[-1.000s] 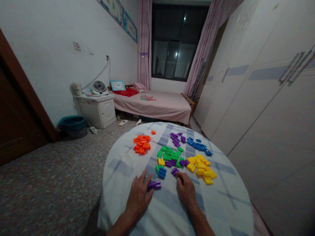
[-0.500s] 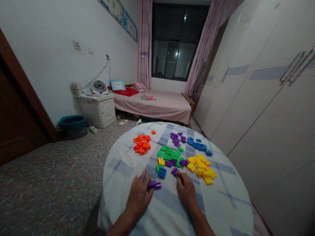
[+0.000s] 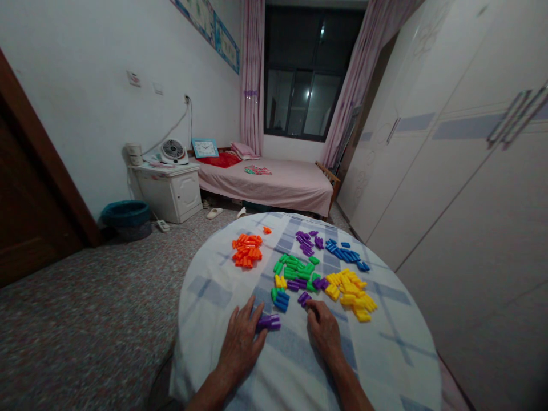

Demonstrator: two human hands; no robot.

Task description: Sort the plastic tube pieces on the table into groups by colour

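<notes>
My left hand (image 3: 240, 337) rests on the cloth with its fingers spread. Its thumb and forefinger lie around the left end of a joined purple plastic building block piece (image 3: 269, 322). My right hand (image 3: 323, 326) is closed, its fingertips at the right edge of a small purple building block (image 3: 303, 298). Just beyond the hands lie blue blocks (image 3: 281, 301), yellow blocks (image 3: 281, 281), and green blocks (image 3: 298, 267). More purple blocks (image 3: 297, 284) lie against the green ones. The right fingertips partly hide their block.
Orange blocks (image 3: 247, 251) are heaped at the far left of the round cloth-covered table (image 3: 205, 337). Purple blocks (image 3: 305, 242) and blue blocks (image 3: 343, 253) lie at the back, yellow blocks (image 3: 351, 291) at the right. Beyond stand a bed (image 3: 274, 188) and a wardrobe (image 3: 449, 188).
</notes>
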